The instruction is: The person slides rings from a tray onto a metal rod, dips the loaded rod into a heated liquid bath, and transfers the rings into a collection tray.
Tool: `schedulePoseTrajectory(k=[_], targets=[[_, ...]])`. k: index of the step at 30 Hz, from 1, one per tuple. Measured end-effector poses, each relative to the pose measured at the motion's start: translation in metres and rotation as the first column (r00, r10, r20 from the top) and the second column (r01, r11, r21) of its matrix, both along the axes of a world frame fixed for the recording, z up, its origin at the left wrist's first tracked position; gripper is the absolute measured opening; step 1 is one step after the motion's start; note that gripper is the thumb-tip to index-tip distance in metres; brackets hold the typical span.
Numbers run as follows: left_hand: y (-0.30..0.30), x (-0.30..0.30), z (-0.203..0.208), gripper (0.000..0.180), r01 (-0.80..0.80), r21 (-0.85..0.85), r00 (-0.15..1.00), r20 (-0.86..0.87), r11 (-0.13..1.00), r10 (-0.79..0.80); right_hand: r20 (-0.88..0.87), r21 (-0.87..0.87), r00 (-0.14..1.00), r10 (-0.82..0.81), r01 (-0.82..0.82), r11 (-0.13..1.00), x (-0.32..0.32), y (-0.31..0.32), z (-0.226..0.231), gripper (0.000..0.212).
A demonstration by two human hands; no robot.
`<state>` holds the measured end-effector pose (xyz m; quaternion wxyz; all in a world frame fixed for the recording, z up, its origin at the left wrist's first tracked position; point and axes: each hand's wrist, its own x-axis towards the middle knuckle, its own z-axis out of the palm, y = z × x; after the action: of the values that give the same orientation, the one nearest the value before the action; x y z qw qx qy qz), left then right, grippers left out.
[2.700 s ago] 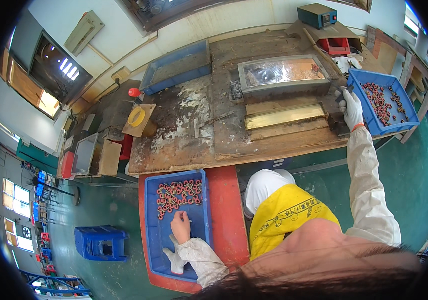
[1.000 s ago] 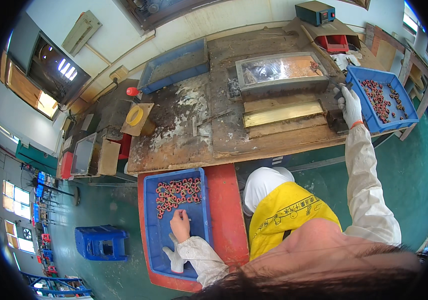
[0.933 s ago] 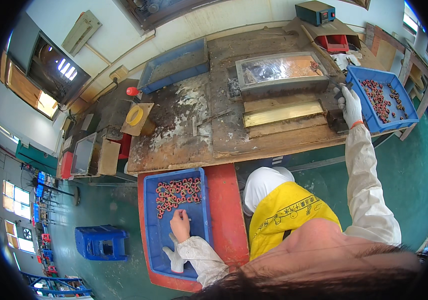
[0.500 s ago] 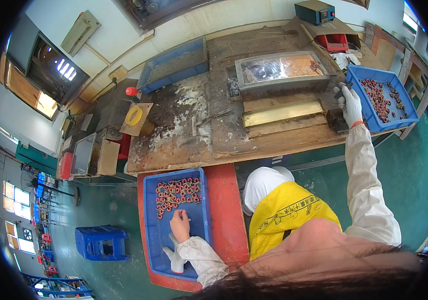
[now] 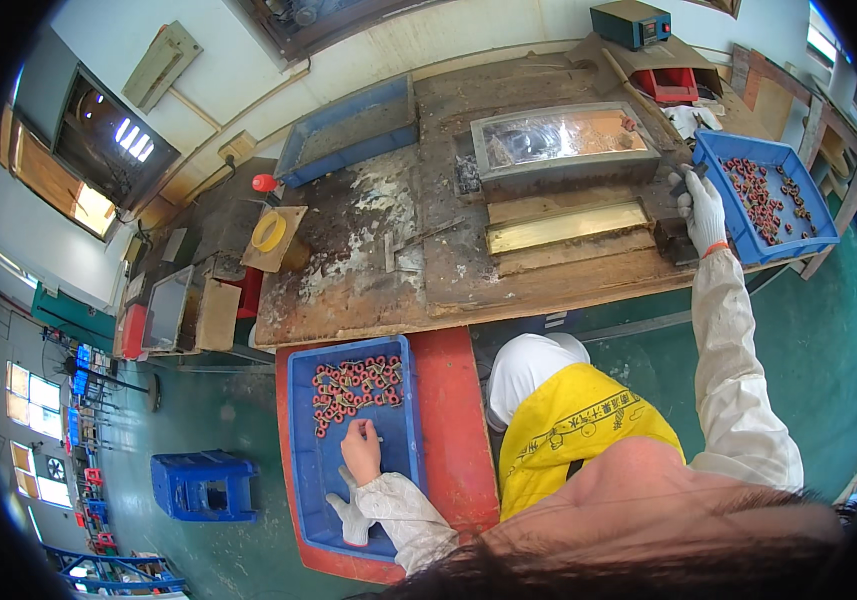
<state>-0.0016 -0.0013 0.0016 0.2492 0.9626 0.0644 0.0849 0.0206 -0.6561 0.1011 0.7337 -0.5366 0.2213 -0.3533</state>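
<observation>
My bare left hand (image 5: pixel 360 450) is over a blue plastic bin (image 5: pixel 411 400), its fingers curled together. Whatever they may pinch is hidden. Beyond its fingertips lie several small red ring-shaped parts with metallic pieces (image 5: pixel 353 388). An empty white work glove (image 5: pixel 351 516) rests in the bin beside my left wrist. My right hand (image 5: pixel 704 212), in a white glove, is at the right end of the workbench. Its fingers are closed round a small dark block (image 5: pixel 689 178), partly covered by them. Just beside that hand stands a dark box-like piece (image 5: pixel 675 240).
A second blue bin (image 5: pixel 816 235) of similar parts stands right of my right hand. A shallow pan with a golden surface (image 5: pixel 568 228) and a glass-topped metal box (image 5: pixel 560 140) sit on the scarred workbench (image 5: pixel 338 290). A blue stool (image 5: pixel 203 487) stands on the floor at left.
</observation>
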Motion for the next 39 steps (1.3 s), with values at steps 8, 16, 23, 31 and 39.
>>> schedulePoseTrajectory(k=[8, 16, 23, 31, 39], targets=[[-0.001, 0.0, 0.002, 0.018, -0.012, -0.019, 1.0, 0.0, 1.0, 0.012, 0.059, 0.09, 0.995, 0.078, -0.083, 0.992, -0.009, 0.0, 0.018, 0.028], [0.004, -0.002, -0.001, 0.019, -0.021, 0.028, 1.0, 0.002, 0.999, 0.021, 0.265, 0.131, 0.914, 0.308, -0.351, 0.927, -0.023, 0.012, 0.104, 0.027], [0.003, 0.002, -0.004, 0.018, 0.003, 0.009, 1.0, 0.021, 1.0, -0.003, 0.405, 0.097, 0.754, 0.517, -0.598, 0.796, -0.045, 0.044, 0.148, 0.031], [0.001, -0.004, 0.002, 0.018, -0.016, -0.012, 1.0, 0.007, 1.0, 0.016, 0.428, 0.08, 0.68, 0.596, -0.685, 0.724, -0.061, 0.064, 0.154, 0.032], [0.002, 0.002, -0.009, 0.018, 0.044, -0.006, 0.998, 0.05, 0.999, -0.044, 0.28, 0.187, 0.933, 0.226, -0.284, 0.94, -0.112, -0.014, 0.098, 0.034]])
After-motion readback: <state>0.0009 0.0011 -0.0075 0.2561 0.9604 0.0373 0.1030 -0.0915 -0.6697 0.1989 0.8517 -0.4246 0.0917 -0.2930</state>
